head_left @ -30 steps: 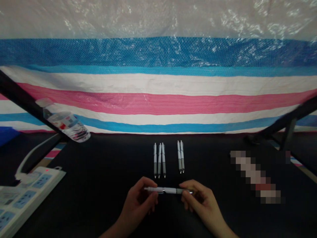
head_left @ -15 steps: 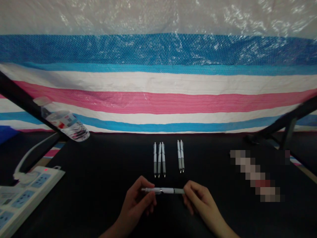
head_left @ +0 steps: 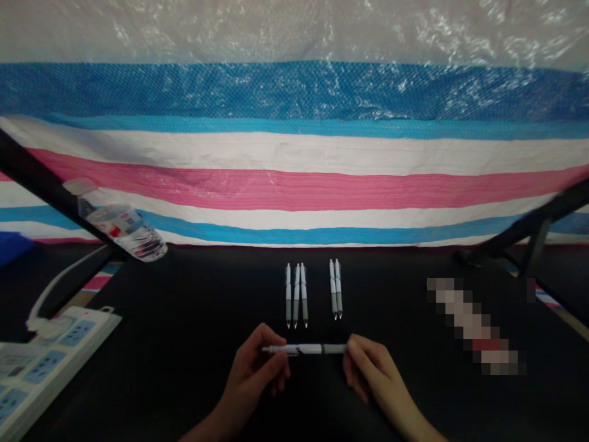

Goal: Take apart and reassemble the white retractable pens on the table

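Observation:
A white click pen (head_left: 309,349) with a grey grip lies level between my two hands, above the black tabletop. Thumb and fingers of my left hand (head_left: 260,362) pinch it near the push-button end. At the other end, my right hand (head_left: 370,365) closes on the tip of the grey grip, and its fingertips hide the point. Beyond my hands, three similar pens (head_left: 296,291) rest side by side, points toward me. Two more pens (head_left: 335,287) lie close together a little to their right.
A white power strip (head_left: 50,362) with a plugged cable is at the left. Behind it a clear plastic bottle (head_left: 126,228) leans over by a black bar. On the right lies a pixelated, blurred item (head_left: 473,328). A striped plastic sheet (head_left: 294,190) hangs behind the table.
My right hand has shifted slightly to the right along the pen, so more of the grey grip shows. My left hand has barely moved. The pens on the table stay put.

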Demonstrator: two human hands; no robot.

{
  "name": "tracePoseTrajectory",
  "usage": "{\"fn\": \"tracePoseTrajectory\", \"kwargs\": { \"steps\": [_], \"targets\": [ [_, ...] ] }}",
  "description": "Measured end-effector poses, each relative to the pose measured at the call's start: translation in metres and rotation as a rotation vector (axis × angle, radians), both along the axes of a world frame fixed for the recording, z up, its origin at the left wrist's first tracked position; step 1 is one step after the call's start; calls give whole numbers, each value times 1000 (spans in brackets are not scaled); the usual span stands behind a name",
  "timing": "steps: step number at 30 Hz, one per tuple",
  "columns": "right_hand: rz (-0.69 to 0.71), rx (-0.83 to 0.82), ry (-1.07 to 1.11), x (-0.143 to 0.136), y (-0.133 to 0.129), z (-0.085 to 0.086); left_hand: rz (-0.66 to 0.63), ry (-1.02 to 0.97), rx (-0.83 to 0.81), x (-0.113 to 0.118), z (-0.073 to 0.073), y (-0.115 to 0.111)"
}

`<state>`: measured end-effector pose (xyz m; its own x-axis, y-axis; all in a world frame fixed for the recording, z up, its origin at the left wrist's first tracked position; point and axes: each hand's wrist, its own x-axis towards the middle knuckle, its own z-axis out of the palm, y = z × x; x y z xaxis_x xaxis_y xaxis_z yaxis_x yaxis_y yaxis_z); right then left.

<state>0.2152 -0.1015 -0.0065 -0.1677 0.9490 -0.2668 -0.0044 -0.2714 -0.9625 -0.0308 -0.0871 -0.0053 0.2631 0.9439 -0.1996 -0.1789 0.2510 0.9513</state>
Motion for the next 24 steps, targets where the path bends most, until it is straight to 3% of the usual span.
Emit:
{"fn": "tracePoseTrajectory", "kwargs": {
  "steps": [14,19,24],
  "targets": [
    [-87,-1,127,-2,0,-2,15,-2,-9,0,1,0],
    [-26,-93,147,-4,1,-1,19,5,-10,-3,-2,0],
    [-39,-57,234,-4,1,-6,53,35,-3,-4,-4,1]
  ]
}}
